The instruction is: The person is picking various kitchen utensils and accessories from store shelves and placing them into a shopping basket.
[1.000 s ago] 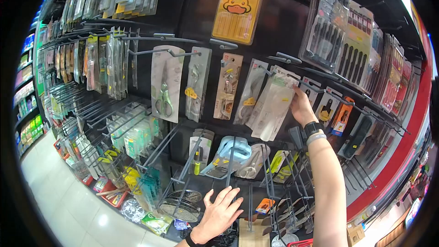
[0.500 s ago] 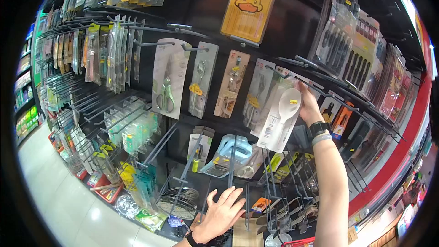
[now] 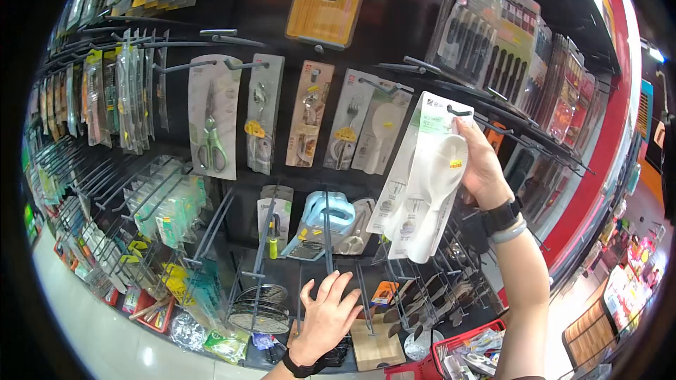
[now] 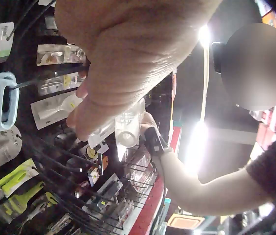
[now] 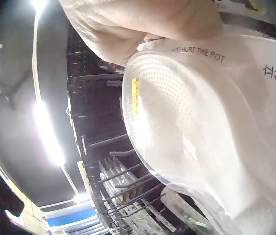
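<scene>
In the head view my right hand [image 3: 484,162] pinches the upper edge of a packaged white rice spoon [image 3: 438,176], with another white pack overlapping behind it. The right wrist view shows the clear plastic over the white spoon bowl [image 5: 177,112] close up, below the right hand [image 5: 143,24]. Held low before the shelf, my left hand [image 3: 327,320] has its fingers spread and nothing in them. A similar spoon pack [image 3: 381,130] hangs on the wall hook to the left of the held ones.
Packaged scissors [image 3: 211,127], cutlery packs and a yellow duck pack [image 3: 328,0] hang on the dark wall. Bare metal hooks stick out below, near a blue-handled grater [image 3: 320,218]. A red basket [image 3: 429,366] with goods stands at the bottom right.
My right hand has drawn the spoon packs away from the wall pack and towards me, showing another pack behind on the hook. The view has shifted right; the left hand stays spread.
</scene>
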Tool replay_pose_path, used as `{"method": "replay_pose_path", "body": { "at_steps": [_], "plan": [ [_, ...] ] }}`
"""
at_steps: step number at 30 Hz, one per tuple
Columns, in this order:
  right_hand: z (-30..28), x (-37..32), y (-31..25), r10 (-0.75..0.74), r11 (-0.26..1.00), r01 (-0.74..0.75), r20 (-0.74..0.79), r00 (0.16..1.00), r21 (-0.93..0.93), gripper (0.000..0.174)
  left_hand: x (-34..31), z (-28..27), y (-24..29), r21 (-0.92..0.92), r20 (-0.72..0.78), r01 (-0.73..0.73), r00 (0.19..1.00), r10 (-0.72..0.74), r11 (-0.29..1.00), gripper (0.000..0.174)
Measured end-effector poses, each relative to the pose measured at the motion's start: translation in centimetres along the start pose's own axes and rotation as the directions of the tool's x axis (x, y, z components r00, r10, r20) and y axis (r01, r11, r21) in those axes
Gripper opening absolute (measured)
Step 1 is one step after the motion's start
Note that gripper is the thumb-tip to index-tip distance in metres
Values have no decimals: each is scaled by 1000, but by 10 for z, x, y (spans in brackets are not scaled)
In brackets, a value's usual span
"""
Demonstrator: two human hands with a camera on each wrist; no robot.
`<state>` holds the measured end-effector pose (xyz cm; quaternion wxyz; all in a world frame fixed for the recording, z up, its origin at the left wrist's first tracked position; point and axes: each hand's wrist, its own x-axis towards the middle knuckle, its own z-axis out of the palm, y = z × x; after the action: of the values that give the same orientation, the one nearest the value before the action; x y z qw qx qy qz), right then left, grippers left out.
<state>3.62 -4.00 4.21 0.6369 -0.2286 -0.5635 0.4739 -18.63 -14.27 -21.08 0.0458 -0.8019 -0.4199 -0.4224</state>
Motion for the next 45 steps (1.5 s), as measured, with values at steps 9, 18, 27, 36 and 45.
{"method": "replay_pose_path", "body": {
  "at_steps": [9,18,27,36,45],
  "plan": [
    [25,-64,-58,-23,997,26,46,999,-73,27,1,-5,-2,-52,9,6,1000,-5,999,29],
    [-25,-168,-90,-69,995,69,-1,998,70,30,4,0,11,64,42,13,999,-16,998,30],
    [-232,-299,-36,-420,854,-47,-739,527,-519,29,5,15,21,238,22,20,999,-26,971,32],
    [-458,-486,97,-484,852,-330,-853,-198,-407,26,3,33,23,448,-5,22,1000,-22,894,25],
    [-526,-543,187,-254,907,-383,-951,-174,-173,32,6,44,40,573,-33,83,996,-78,815,21]
  ]
}}
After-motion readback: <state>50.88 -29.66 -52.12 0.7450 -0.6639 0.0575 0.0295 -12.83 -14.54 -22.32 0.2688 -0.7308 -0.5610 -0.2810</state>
